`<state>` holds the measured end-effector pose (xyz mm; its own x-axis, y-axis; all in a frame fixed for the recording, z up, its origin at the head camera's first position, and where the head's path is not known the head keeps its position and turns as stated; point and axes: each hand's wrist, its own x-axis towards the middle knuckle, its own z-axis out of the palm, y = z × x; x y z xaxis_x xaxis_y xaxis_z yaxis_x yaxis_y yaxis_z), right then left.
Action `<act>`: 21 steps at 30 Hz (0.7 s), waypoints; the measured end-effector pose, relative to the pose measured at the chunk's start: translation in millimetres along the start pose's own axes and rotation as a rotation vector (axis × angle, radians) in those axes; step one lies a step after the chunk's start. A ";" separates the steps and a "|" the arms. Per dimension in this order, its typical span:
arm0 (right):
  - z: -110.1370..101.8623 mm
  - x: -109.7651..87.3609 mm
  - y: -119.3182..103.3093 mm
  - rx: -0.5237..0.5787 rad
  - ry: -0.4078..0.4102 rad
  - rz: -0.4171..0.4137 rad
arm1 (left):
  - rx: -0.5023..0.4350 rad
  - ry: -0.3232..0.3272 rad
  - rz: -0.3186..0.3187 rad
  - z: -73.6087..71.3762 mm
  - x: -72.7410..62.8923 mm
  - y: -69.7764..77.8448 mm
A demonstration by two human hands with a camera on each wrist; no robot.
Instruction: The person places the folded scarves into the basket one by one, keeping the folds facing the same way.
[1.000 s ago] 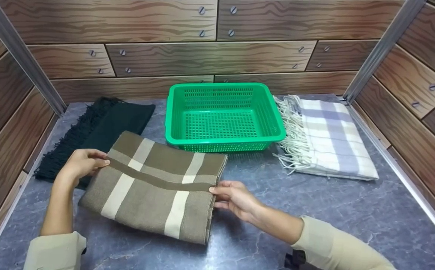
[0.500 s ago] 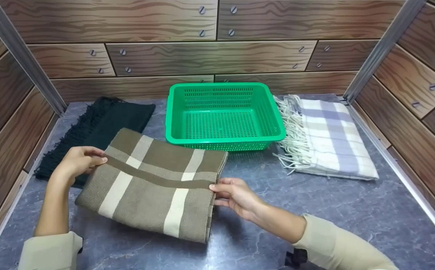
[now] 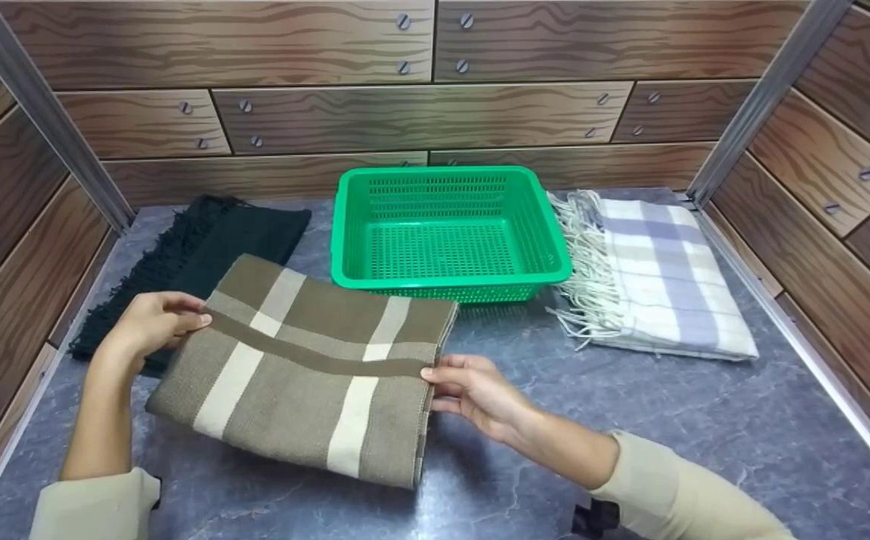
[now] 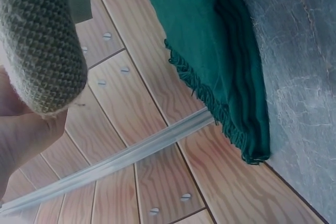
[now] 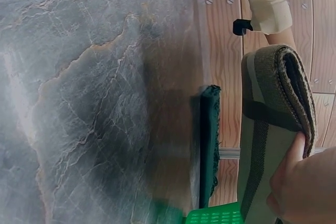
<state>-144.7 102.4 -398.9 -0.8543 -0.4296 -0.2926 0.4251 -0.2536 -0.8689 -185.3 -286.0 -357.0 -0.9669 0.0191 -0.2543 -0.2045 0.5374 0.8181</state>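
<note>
A folded brown plaid scarf point(image 3: 307, 375) with cream stripes is held up above the table between both hands. My left hand point(image 3: 154, 326) pinches its left edge, thumb on top. At the opposite edge my right hand point(image 3: 484, 397) pinches the layers, thumb on top and fingers beneath. In the right wrist view the scarf point(image 5: 268, 124) shows its stacked folds at the edge, with the right thumb pressed on them. The left wrist view shows the rounded fold of the scarf point(image 4: 42, 45) beside part of the left hand point(image 4: 31, 135).
Behind the scarf stands a green plastic basket point(image 3: 450, 283) with nothing in it. A dark green fringed scarf point(image 3: 232, 240) lies folded at the left, partly covered from view. On the right lies a white and lavender fringed scarf point(image 3: 675, 285). Wood-patterned walls point(image 3: 420, 116) enclose the table.
Over the last second both hands have kept their hold on the brown scarf. The left hand and the scarf's left side have shifted slightly left; the right hand has barely moved.
</note>
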 end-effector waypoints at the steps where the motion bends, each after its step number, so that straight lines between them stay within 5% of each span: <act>1: -0.1 -0.1 -0.8 0.002 -0.003 -0.003 | -0.001 0.002 0.002 0.2 -0.2 0.7; 21: -4.3 -0.3 -10.3 0.000 -0.022 -0.042 | 0.023 0.020 0.036 1.7 -3.5 9.6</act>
<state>-150.2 108.8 -391.5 -0.8646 -0.4373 -0.2474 0.3892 -0.2718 -0.8801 -183.7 -279.5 -349.2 -0.9765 0.0218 -0.2146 -0.1666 0.5558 0.8144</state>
